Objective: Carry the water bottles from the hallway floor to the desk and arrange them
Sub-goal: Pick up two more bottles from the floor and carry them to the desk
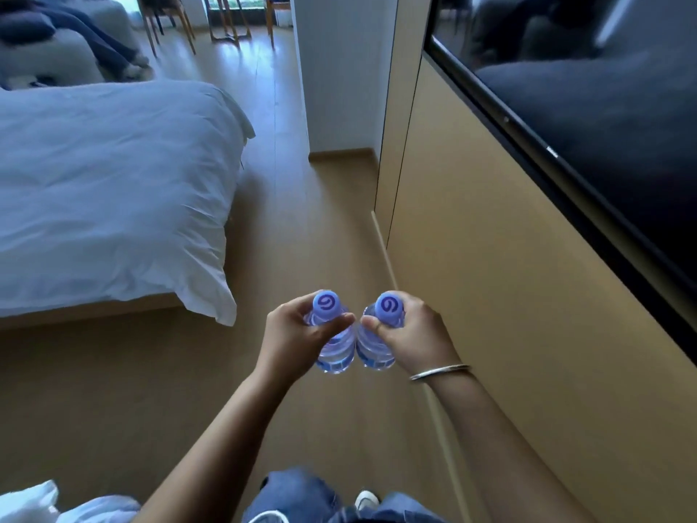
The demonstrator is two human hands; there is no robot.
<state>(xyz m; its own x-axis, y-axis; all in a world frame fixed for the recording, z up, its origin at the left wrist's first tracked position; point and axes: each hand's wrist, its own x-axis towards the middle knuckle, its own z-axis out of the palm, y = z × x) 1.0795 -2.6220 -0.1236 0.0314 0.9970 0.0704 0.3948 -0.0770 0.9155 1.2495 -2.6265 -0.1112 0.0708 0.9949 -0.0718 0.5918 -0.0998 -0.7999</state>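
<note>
Bottles, two of them, are held upright side by side in front of the body, above the wooden floor (158, 390). The left hand (292, 339) grips the left bottle (333, 347) just under its blue cap (326, 303), thumb across the neck. The right hand (409, 335) grips the right bottle (373, 351) the same way, below its cap (388, 305), with a silver bangle (439, 371) on that wrist. The two bottles touch or nearly touch at their bodies, the hands close together. Left of the hands stands a bed (113, 205) with white bedding hanging over its corner. Right of the hands runs a tan wall panel (509, 277) carrying a dark screen (603, 107). Beyond the hands the floor leads past a white wall corner (332, 88) to chairs (226, 20). Below the arms show jeans (294, 496) and a white shoe (366, 500).
</note>
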